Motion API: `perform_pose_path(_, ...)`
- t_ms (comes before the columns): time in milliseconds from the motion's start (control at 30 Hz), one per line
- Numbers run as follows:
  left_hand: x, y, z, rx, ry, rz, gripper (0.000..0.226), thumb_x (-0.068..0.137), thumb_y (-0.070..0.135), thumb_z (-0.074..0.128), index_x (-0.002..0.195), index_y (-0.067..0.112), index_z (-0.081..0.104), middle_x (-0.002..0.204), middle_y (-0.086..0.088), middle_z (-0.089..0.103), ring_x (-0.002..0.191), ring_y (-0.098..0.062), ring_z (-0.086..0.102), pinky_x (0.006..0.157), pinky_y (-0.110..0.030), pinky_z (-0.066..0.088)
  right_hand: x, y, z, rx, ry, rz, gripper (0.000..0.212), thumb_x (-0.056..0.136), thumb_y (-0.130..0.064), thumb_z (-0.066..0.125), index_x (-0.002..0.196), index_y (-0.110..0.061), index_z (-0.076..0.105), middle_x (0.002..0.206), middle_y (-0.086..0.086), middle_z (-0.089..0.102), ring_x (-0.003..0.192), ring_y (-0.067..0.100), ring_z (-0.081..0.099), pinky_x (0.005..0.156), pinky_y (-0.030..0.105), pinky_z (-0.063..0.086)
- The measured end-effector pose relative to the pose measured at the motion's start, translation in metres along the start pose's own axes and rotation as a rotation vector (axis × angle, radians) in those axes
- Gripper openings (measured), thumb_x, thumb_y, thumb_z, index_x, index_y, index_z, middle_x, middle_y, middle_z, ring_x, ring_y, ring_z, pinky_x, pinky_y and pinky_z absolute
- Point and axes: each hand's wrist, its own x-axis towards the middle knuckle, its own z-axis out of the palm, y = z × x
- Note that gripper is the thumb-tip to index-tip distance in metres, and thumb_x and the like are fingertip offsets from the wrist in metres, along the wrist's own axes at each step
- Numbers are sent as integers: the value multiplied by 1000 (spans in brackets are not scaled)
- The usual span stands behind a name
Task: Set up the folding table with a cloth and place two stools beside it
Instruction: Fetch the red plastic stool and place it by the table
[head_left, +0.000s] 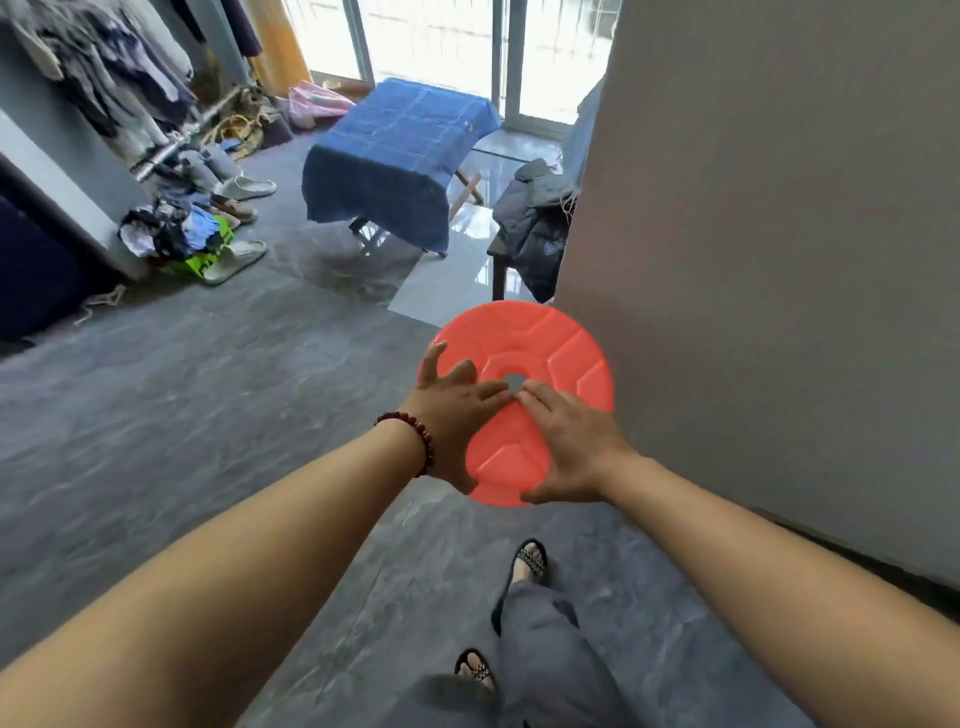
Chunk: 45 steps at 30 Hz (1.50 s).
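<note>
Stool position: you hold it in mid-air in front of you, above the floor and close to the grey wall on your right. It shows as a flat coral disc with a centre hole. Being round, it has no long axis across its face. The broad face is tilted up toward you, with the near rim lowest and the far rim pointing toward the desk.

Grip state: both hands are clamped on the near half of the disc.
- Left hand: fingers are spread over the top face, the forefinger reaches to the centre hole, and the thumb hooks under the near rim. A dark red bead bracelet sits on this wrist.
- Right hand: fingers lie on the top face pointing at the hole, and the thumb wraps the near rim.
- The forefinger tips of the two hands nearly meet at the hole.

Desk position: it stands well apart from the stool, further into the room by the glass doors. A blue cloth covers the top and hangs down the near end and sides; crossed wooden legs show beneath. Its long axis runs away from you, from near-left to far-right.

A dark jacket lies heaped just right of the desk. Pale slippers lie on the floor at left.
</note>
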Motion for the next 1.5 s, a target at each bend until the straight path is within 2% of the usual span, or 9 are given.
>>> perform_pose_path(233,40,-92,7,-25,2,-84,115,45,71,67,142,30,20,140,18,36,120,-21,34,101,-56,-11,114,7,-30,-35,-1,-111,121,53,-62,76,148,-17,16,153,-3,18,128,23,38,100,36,41)
perform_pose_path(433,86,-182,1,-32,-6,-174,109,45,69,67,139,29,26,132,21,41,116,-21,35,100,-56,-11,220,18,-71,-23,13,-176,121,53,-58,78,148,-16,16,152,-3,19,129,24,38,100,40,43)
perform_pose_path(600,111,-242,4,-40,-28,-240,112,46,70,66,141,29,23,134,20,39,118,-22,35,100,-57,-14,294,21,-91,-19,15,-240,125,52,-60,78,149,-17,11,153,-5,18,132,22,36,101,39,42)
perform_pose_path(800,132,-309,21,-68,-54,-252,111,47,69,66,140,29,22,132,20,38,117,-22,34,100,-57,-12,369,12,-98,-5,-16,-272,126,52,-61,77,149,-17,11,153,-6,17,131,22,35,100,40,42)
perform_pose_path(1000,148,-404,43,-84,-65,-243,110,46,70,68,139,28,25,134,19,37,117,-22,33,101,-58,-7,462,-17,-109,-37,-5,-260,122,49,-63,77,147,-17,19,151,-6,21,126,22,41,94,39,45)
perform_pose_path(1233,153,-525,62,-93,-45,-238,113,49,69,67,142,27,19,140,17,31,119,-24,32,104,-60,0,570,-63,-133,-52,8,-260,121,51,-65,76,147,-17,18,151,-5,21,129,21,37,95,37,43)
perform_pose_path(1500,160,-617,77,-101,-42,-255,109,51,69,66,141,27,21,136,16,35,117,-23,35,102,-59,3,658,-96,-152,-64,13,-288,120,51,-63,76,146,-16,20,150,-6,22,126,21,39,95,37,44)
